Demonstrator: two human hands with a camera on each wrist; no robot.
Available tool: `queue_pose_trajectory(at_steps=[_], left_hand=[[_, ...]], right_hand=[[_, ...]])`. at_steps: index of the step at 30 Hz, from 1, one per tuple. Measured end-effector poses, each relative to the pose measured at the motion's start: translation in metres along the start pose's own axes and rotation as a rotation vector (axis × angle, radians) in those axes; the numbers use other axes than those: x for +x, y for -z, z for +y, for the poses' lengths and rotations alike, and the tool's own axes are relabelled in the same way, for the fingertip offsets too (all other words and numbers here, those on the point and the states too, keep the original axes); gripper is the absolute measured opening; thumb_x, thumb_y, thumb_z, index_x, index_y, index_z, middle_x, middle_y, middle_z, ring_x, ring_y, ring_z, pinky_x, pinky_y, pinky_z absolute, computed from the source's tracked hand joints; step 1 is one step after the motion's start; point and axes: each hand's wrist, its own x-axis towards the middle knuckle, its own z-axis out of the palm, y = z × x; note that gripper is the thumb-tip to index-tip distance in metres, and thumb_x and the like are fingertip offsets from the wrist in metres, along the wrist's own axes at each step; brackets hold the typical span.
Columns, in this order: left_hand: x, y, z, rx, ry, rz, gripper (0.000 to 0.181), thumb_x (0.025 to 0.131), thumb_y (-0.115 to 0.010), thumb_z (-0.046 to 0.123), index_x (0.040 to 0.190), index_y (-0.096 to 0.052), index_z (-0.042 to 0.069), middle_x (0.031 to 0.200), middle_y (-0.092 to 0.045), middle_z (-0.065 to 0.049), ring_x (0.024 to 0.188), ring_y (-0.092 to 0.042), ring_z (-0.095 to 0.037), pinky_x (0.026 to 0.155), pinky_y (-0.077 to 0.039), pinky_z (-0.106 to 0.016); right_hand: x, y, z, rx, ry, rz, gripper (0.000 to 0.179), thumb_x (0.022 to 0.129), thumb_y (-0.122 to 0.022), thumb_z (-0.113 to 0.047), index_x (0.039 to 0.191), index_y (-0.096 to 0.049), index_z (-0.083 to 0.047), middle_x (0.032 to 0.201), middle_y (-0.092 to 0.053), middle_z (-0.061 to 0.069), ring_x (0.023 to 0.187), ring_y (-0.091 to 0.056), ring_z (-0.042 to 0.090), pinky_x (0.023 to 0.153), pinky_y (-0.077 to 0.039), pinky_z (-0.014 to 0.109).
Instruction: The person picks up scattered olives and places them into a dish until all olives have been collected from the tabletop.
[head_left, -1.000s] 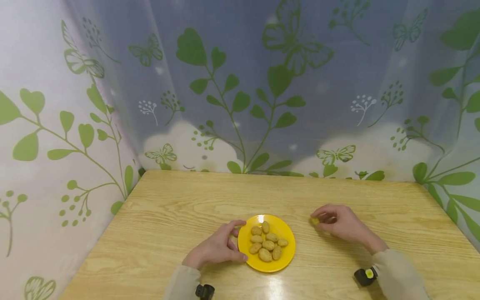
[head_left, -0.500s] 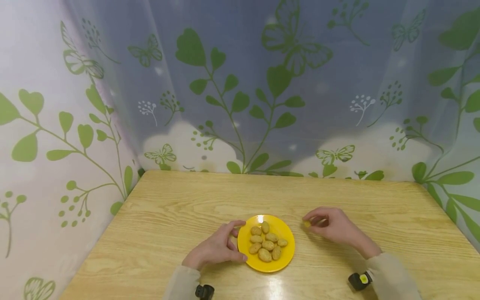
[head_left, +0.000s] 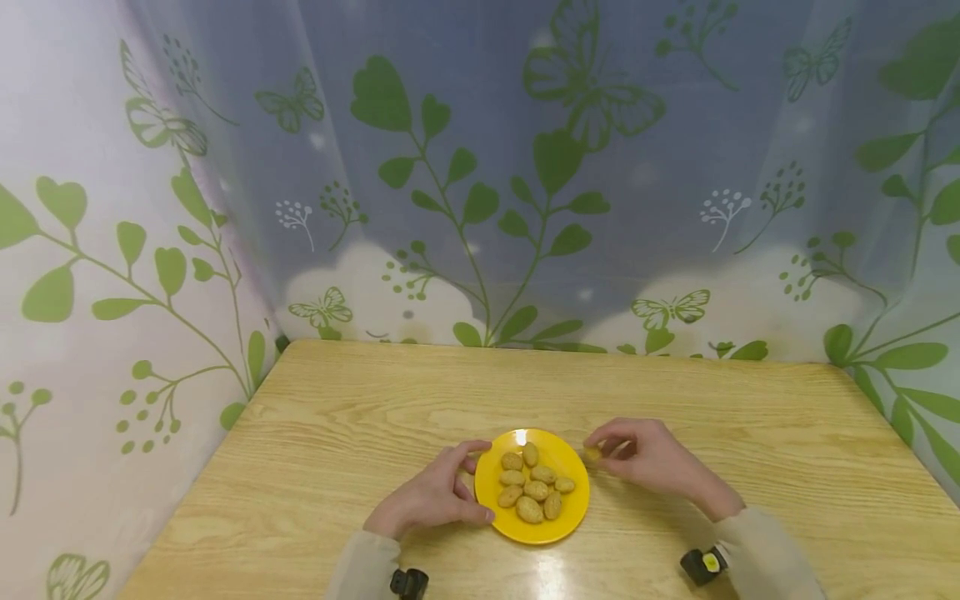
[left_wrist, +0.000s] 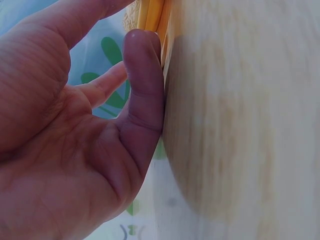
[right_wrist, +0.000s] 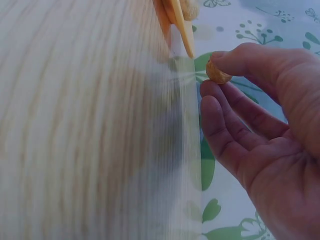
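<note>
Several small potatoes (head_left: 529, 509) lie on a round yellow plate (head_left: 567, 518) near the front of the table. My left hand (head_left: 438, 493) holds the plate's left side, with thumb and fingers spread along the rim. In the left wrist view, a finger (left_wrist: 143, 85) reaches along the tabletop to the plate's edge. Thumb and fingertips of my right hand (head_left: 647, 457) pinch another small potato (right_wrist: 218, 74). That hand is just right of the plate, its fingertips close to the rim and the potato above table level.
The pale wood table (head_left: 360, 392) runs back to a curtain (head_left: 660, 208) printed with leaves and butterflies. A similar printed sheet (head_left: 112, 275) hangs along the left side. Black wrist cameras (head_left: 702, 567) sit at both sleeves.
My right hand has moved left toward the plate, carrying the pinched potato. The left hand and the plate have stayed in place.
</note>
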Motion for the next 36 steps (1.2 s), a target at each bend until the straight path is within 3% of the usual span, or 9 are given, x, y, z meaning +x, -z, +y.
queue_pose_trajectory(at_steps=[16, 36], left_hand=[[0.0, 0.0, 0.0, -0.004, 0.003, 0.0, 0.09, 0.08, -0.088, 0.02, 0.155, -0.039, 0.021, 0.129, -0.049, -0.012, 0.088, -0.065, -0.017, 0.079, -0.052, -0.029], [0.0, 0.0, 0.0, 0.0, 0.001, -0.003, 0.09, 0.08, -0.089, 0.021, 0.155, -0.038, 0.021, 0.129, -0.049, -0.012, 0.088, -0.064, -0.017, 0.079, -0.052, -0.029]], right_hand=[[0.012, -0.017, -0.016, 0.028, 0.058, -0.06, 0.025, 0.089, -0.077, -0.01, 0.114, -0.075, -0.01, 0.111, -0.076, 0.008, 0.093, -0.071, 0.013, 0.079, -0.059, 0.023], [0.03, -0.033, -0.023, -0.04, 0.071, -0.119, 0.023, 0.088, -0.075, -0.008, 0.111, -0.076, -0.011, 0.098, -0.074, -0.001, 0.085, -0.065, 0.003, 0.075, -0.057, 0.022]])
